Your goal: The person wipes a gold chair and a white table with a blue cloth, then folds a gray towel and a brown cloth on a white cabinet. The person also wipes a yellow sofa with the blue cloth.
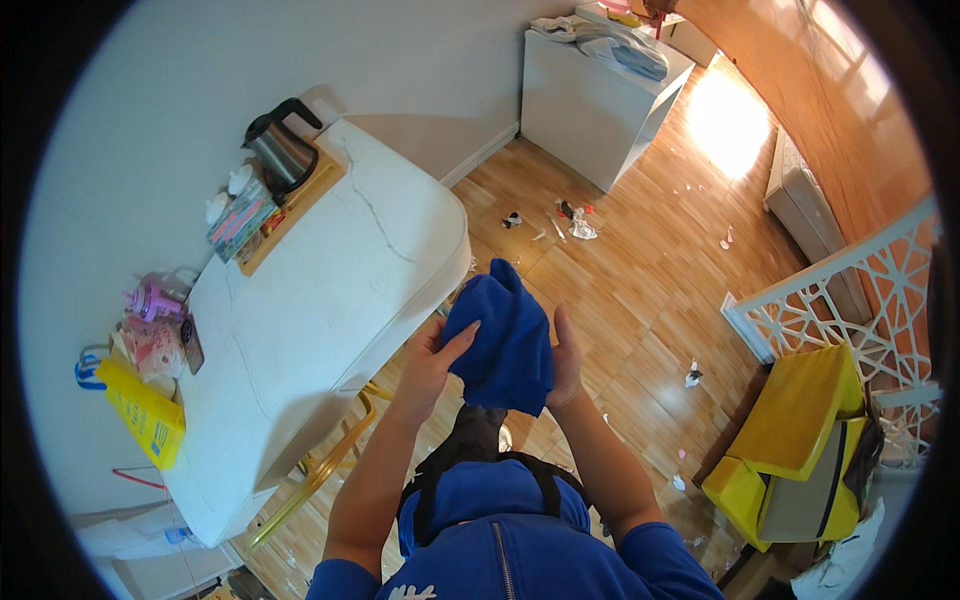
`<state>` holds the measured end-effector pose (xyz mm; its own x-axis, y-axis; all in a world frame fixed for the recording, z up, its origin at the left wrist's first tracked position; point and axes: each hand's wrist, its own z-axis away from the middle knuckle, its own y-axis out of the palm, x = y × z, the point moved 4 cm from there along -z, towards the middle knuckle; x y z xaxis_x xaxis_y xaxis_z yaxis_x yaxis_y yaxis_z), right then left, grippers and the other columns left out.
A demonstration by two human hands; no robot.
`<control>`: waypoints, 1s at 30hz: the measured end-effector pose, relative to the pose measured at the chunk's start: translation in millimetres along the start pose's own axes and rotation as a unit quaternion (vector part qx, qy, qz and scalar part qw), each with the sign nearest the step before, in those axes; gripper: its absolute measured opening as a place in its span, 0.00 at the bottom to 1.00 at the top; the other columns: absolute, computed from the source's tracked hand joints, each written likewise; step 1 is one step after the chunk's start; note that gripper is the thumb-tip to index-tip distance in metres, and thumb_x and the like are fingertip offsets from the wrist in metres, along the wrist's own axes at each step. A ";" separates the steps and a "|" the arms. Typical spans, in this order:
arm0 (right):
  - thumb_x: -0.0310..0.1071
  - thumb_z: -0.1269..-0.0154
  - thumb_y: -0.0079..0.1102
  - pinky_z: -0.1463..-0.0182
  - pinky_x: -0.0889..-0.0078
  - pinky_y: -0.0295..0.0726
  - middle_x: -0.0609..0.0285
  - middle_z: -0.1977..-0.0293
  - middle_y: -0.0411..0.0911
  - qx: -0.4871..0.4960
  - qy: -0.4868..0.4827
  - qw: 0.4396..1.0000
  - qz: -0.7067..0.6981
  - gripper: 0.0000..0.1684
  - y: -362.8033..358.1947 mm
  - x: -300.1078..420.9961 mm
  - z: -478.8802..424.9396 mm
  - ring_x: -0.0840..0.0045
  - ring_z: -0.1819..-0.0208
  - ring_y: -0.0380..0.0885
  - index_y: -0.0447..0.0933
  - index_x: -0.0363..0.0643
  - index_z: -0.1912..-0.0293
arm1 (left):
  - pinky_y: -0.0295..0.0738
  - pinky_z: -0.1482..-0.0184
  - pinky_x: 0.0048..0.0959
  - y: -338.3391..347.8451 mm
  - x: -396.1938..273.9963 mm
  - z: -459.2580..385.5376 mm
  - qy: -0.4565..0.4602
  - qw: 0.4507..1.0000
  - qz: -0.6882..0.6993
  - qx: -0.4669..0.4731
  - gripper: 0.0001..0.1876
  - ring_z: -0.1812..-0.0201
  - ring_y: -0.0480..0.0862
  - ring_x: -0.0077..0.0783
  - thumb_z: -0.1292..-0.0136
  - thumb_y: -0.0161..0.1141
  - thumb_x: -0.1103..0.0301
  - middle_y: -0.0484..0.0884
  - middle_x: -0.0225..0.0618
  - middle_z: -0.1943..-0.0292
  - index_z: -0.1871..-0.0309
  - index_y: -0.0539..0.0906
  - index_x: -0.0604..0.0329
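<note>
A folded blue cloth (pixel 499 341) is held up in front of my body, over the wood-look floor. My left hand (pixel 435 360) grips its left side, thumb lying on top and the other fingers out of sight beneath. Along the cloth's right edge is my right hand (pixel 566 360), its thumb pointing up and its remaining fingers hidden behind the fabric. To the left stands a white marble-patterned table (pixel 322 300), its rounded corner close to the cloth.
On the table are an electric kettle (pixel 281 146), a wooden tray (pixel 296 210), a tissue box (pixel 244 221), a phone (pixel 192 345) and a yellow bag (pixel 142 412). Scraps of litter (pixel 581 225) dot the floor. A yellow folded piece (pixel 795 442) and a white lattice partition (pixel 847 292) stand right.
</note>
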<state>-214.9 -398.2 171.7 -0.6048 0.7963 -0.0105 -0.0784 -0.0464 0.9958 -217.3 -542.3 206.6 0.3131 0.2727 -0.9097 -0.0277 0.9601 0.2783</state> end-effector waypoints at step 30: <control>0.40 0.33 0.49 0.66 0.74 0.71 0.60 0.74 0.75 -0.101 -0.015 0.713 0.694 0.13 -60.4 111.0 -255.2 0.78 0.71 0.73 0.74 0.40 0.61 | 0.65 0.76 0.22 -82.3 -49.1 -128.4 0.136 0.814 -0.328 -0.460 0.10 0.79 0.71 0.22 0.38 0.59 0.65 0.76 0.34 0.80 0.59 0.75 0.61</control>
<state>-479.6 -460.9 87.3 -0.1949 -0.0897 0.9767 0.4645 -0.8855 0.0113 -352.3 -626.8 188.8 0.3286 -0.4333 -0.8392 -0.6770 0.5115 -0.5291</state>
